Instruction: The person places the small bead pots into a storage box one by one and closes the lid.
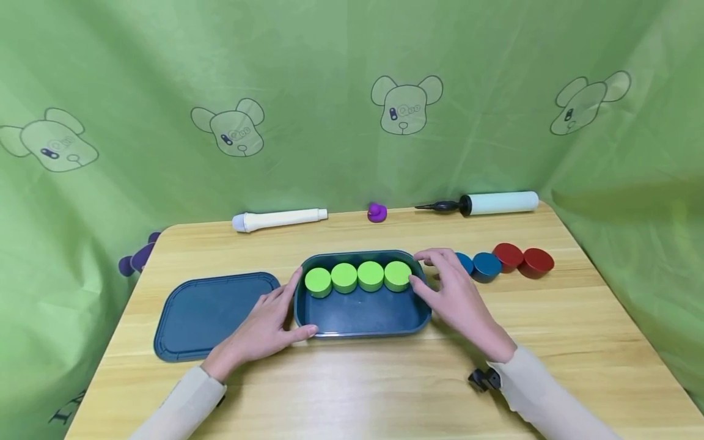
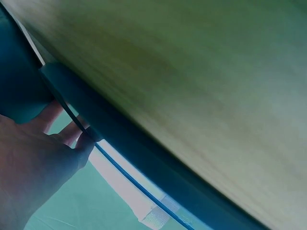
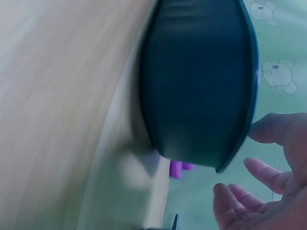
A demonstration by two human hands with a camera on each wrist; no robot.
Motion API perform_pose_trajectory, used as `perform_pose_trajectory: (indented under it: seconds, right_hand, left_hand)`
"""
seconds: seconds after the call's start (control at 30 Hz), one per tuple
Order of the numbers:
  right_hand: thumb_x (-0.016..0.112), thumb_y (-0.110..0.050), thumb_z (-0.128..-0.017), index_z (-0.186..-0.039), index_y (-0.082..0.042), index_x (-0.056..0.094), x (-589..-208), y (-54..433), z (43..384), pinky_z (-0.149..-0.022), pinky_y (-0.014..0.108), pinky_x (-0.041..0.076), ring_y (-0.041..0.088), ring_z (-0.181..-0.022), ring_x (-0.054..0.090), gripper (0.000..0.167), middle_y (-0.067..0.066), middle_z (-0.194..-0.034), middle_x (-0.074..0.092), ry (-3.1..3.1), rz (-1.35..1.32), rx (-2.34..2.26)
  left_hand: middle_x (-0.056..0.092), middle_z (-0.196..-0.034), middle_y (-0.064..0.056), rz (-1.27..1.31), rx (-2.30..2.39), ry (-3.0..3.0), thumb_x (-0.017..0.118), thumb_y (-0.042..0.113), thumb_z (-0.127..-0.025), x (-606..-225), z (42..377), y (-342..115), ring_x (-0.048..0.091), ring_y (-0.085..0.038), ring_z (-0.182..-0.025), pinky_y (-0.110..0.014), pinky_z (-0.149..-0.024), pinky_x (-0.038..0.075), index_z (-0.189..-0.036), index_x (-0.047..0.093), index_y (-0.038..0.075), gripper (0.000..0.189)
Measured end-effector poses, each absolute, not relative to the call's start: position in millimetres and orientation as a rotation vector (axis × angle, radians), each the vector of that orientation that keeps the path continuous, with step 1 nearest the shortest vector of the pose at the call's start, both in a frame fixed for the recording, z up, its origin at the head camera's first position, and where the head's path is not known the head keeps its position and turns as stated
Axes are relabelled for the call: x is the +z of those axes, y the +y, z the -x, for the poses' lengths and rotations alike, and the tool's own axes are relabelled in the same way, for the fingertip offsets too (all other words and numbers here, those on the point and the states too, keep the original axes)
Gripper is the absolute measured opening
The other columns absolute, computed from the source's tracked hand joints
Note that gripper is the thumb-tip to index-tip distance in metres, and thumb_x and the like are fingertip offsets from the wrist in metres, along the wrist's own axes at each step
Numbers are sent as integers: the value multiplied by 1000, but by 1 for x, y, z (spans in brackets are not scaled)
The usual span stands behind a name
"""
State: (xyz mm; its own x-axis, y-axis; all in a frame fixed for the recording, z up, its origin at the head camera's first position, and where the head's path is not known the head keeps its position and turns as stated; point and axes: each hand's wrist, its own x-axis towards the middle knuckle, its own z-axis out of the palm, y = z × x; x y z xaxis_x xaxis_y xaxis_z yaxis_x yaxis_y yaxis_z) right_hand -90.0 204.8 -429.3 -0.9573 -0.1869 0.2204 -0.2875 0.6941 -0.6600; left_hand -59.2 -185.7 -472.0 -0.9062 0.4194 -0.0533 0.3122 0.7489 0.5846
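A dark blue rectangular box (image 1: pixel 363 315) sits on the table between the two hands. Along its back wall stand several light green discs (image 1: pixel 344 278) in a row. My left hand (image 1: pixel 266 324) rests against the box's left side, thumb at the front corner and fingers stretched along the rim. On the right side my right hand (image 1: pixel 448 287) is spread, its thumb over the rim close to the rightmost green disc (image 1: pixel 398 276). In the right wrist view, the thumb (image 3: pixel 273 128) overlaps the box's rim (image 3: pixel 252 96), and the other fingers stand apart from it.
A flat blue lid (image 1: pixel 211 315) lies left of the box. Blue discs (image 1: pixel 486 267) and red discs (image 1: pixel 535 263) stand to the right. Along the back are a white flashlight-like tube (image 1: pixel 283 219), a purple duck (image 1: pixel 376 212) and a hand pump (image 1: pixel 500 203). A green curtain (image 1: pixel 330 122) hangs behind.
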Motion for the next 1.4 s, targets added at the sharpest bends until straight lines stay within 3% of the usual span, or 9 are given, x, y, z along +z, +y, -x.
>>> perform_pose_trajectory:
  seconds: [0.1,0.23,0.37,0.73,1.4]
  right_hand:
    - [79,-14,-102,-137,-6,68,-426,213,88,-90,54,57,37,-113,64,38,16,-134,62,-2686,-412,1126]
    - [82,-5,-98,-133,-4,69,-423,225,85,-80,34,54,28,-96,62,37,15,-119,65,-2569,-454,1109]
    - [82,-1,-96,-129,-3,70,-422,238,85,-74,19,48,23,-93,58,36,14,-111,63,-2506,-454,1111]
    - [80,-7,-100,-133,-2,69,-426,275,81,-73,17,42,17,-81,53,36,11,-107,57,-2549,-296,1092]
    - [73,-14,-105,-143,-2,65,-440,347,85,-66,16,41,15,-81,51,41,13,-109,55,-2578,-79,1146]
  left_hand:
    - [37,-172,-14,-586,873,2769,66,78,-95,-472,60,-185,32,-43,-158,-64,-127,19,-177,-4,35,116]
    - [37,-173,-13,-585,872,2773,70,73,-96,-473,59,-185,33,-44,-158,-66,-127,18,-176,-5,36,116]
    - [35,-174,-11,-585,878,2774,72,69,-97,-474,59,-185,33,-44,-158,-68,-126,19,-176,-5,36,115]
    - [36,-173,-16,-590,862,2776,67,76,-97,-472,57,-187,33,-44,-158,-64,-126,22,-176,-5,35,115]
    - [35,-174,-13,-589,882,2770,68,73,-97,-471,58,-185,33,-43,-158,-65,-126,21,-177,-4,34,114]
